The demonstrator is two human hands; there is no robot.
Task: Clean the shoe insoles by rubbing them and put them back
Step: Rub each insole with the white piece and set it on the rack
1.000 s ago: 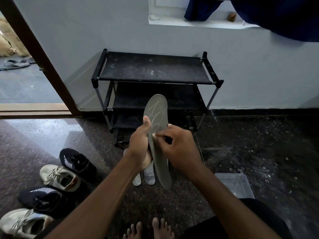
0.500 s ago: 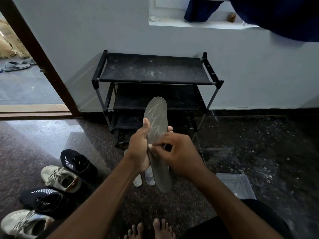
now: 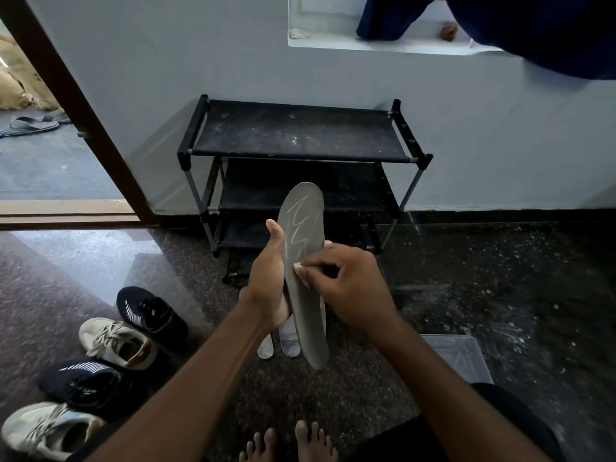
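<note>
A grey insole [image 3: 305, 228] with a pale zigzag print stands upright in front of me. My left hand [image 3: 268, 281] grips its left edge, thumb on the printed face. My right hand [image 3: 346, 288] has curled fingers and presses its thumb against the middle of the insole. Two pale insoles [image 3: 283, 341] lie on the floor behind the held one, partly hidden by my left hand. Two black shoes [image 3: 150, 311] and two off-white shoes [image 3: 113, 341] sit on the floor at the lower left.
A black three-tier shoe rack [image 3: 300, 135] stands against the wall straight ahead. A clear plastic box [image 3: 456, 355] sits on the floor at the right by my knee. My bare toes [image 3: 286, 441] show at the bottom. An open doorway [image 3: 50, 161] lies at the left.
The insole and both hands have dropped slightly in the view. My right thumb has shifted a little along the insole's middle. My left hand's grip is unchanged.
</note>
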